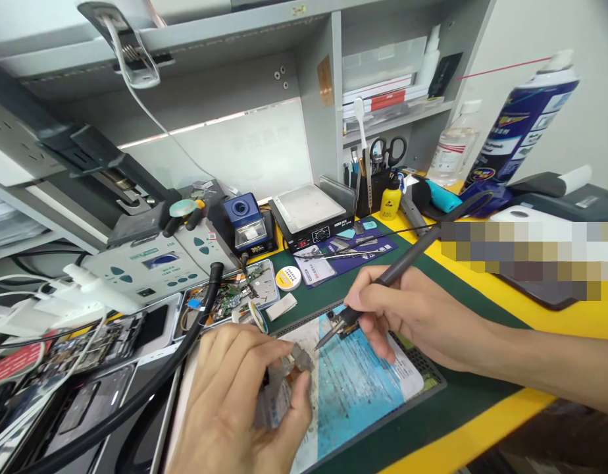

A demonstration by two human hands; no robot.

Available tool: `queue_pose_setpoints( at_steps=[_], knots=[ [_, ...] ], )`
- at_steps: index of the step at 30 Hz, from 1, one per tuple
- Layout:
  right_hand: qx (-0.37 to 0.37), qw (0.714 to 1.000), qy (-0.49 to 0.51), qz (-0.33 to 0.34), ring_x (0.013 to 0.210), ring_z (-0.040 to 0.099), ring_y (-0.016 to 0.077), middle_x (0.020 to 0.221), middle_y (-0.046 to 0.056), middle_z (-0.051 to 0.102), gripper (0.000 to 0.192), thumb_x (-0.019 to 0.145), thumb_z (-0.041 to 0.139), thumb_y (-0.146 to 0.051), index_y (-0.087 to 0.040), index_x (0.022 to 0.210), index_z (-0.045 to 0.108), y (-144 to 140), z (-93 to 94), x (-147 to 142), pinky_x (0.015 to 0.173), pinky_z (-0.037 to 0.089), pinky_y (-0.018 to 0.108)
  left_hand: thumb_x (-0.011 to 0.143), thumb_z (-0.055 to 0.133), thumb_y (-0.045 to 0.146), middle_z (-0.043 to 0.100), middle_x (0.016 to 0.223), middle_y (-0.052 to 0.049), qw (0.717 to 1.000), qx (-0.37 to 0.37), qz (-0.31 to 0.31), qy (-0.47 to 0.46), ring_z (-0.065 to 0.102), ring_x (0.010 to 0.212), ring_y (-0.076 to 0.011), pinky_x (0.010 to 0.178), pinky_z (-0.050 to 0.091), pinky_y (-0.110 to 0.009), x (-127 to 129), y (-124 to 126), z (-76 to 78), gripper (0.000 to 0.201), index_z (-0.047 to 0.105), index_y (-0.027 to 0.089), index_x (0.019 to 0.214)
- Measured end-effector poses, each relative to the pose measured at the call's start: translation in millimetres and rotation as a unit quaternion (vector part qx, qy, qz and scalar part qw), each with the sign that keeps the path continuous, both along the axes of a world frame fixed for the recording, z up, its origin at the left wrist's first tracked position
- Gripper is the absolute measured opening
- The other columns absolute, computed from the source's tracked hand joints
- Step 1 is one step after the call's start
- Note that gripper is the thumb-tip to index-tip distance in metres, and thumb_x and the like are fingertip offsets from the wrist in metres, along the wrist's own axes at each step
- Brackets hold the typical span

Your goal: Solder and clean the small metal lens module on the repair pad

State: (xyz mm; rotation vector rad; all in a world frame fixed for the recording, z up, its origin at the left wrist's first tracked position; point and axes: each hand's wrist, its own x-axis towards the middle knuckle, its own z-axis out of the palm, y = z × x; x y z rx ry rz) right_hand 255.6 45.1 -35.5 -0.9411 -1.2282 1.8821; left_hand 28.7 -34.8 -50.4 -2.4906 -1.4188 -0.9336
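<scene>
Soldering iron (412, 253) gripped in the right hand (407, 316), tip lowered to a small part (297, 361) pinched in the left hand (239, 401).

Right hand is closed pen-fashion round the iron's dark handle, which slants up and right; the tip sits just above and right of the part, contact cannot be confirmed. Left hand is closed on the part, thumb and fingers clamping it over a blue printed sheet (353, 388) lying on a dark mat (427, 368) on the table (541, 309). Beyond stand a tin of solder paste (288, 278), a heating plate (311, 214) and a spray can (526, 118).
</scene>
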Motion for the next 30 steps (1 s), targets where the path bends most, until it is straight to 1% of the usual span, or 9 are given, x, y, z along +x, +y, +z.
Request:
queue_pose_setpoints(
  at_steps=[7, 14, 21, 25, 27, 29, 30],
  knots=[
    [-0.002, 1.0, 0.003, 0.004, 0.039, 0.057, 0.011, 0.055, -0.003, 0.06, 0.023, 0.083, 0.067, -0.023, -0.018, 0.065, 0.054, 0.3, -0.7, 0.9, 0.036, 0.044, 0.02, 0.082, 0.069, 0.009, 0.057, 0.088, -0.004, 1.0, 0.004, -0.005, -0.008, 0.052, 0.089, -0.0198, 0.087, 0.044, -0.043, -1.4, -2.2, 0.9, 0.023, 0.059, 0.017, 0.101],
    [-0.01, 1.0, -0.004, -0.003, 0.039, 0.056, 0.0108, 0.055, -0.004, 0.059, 0.022, 0.083, 0.066, -0.022, -0.017, 0.065, 0.055, 0.3, 1.1, 0.3, 0.036, 0.044, 0.02, 0.082, 0.07, 0.01, 0.059, 0.088, -0.005, 1.0, -0.006, -0.008, 0.008, 0.05, 0.088, -0.0206, 0.084, 0.042, -0.042, -2.6, 0.7, -1.3, 0.023, 0.059, 0.016, 0.101],
    [-0.023, 1.0, 0.004, -0.004, 0.038, 0.056, 0.0107, 0.056, -0.004, 0.059, 0.023, 0.082, 0.067, -0.024, -0.017, 0.064, 0.053, 1.9, -0.2, -0.1, 0.035, 0.042, 0.02, 0.085, 0.069, 0.016, 0.063, 0.092, -0.005, 0.999, -0.039, -0.004, 0.029, 0.05, 0.09, -0.0216, 0.082, 0.04, -0.04, -1.8, 2.6, -2.9, 0.02, 0.062, 0.019, 0.103],
    [-0.023, 1.0, 0.001, -0.002, 0.038, 0.056, 0.0105, 0.057, -0.003, 0.059, 0.023, 0.083, 0.066, -0.024, -0.017, 0.065, 0.053, 2.2, 0.3, 0.1, 0.035, 0.042, 0.02, 0.084, 0.068, 0.017, 0.062, 0.091, -0.005, 1.0, -0.022, -0.014, 0.01, 0.051, 0.091, -0.0217, 0.084, 0.041, -0.04, 0.1, 0.7, 1.0, 0.019, 0.062, 0.018, 0.102],
    [-0.024, 1.0, 0.0, -0.003, 0.038, 0.056, 0.0105, 0.057, -0.003, 0.059, 0.024, 0.083, 0.066, -0.024, -0.017, 0.064, 0.053, 2.4, 1.5, 0.0, 0.035, 0.043, 0.02, 0.085, 0.066, 0.013, 0.061, 0.089, -0.005, 1.0, 0.005, -0.001, -0.021, 0.052, 0.091, -0.0208, 0.086, 0.042, -0.04, -0.1, -1.6, 3.0, 0.015, 0.061, 0.019, 0.098],
    [-0.028, 1.0, -0.001, -0.008, 0.037, 0.055, 0.0104, 0.056, -0.003, 0.059, 0.024, 0.082, 0.066, -0.024, -0.018, 0.064, 0.053, 2.9, 2.1, -0.1, 0.034, 0.043, 0.02, 0.088, 0.062, 0.012, 0.059, 0.085, -0.002, 0.996, 0.04, 0.044, -0.064, 0.054, 0.087, -0.0185, 0.083, 0.043, -0.036, -2.1, -3.4, 4.0, 0.01, 0.06, 0.02, 0.094],
    [-0.032, 0.999, -0.001, -0.013, 0.037, 0.054, 0.0104, 0.055, -0.003, 0.058, 0.023, 0.082, 0.066, -0.025, -0.018, 0.064, 0.053, 3.4, 2.0, -0.1, 0.034, 0.042, 0.02, 0.089, 0.061, 0.014, 0.057, 0.081, -0.001, 0.991, 0.056, 0.079, -0.091, 0.054, 0.083, -0.0171, 0.08, 0.042, -0.034, -3.8, -3.6, 4.0, 0.007, 0.06, 0.021, 0.092]
  ],
)
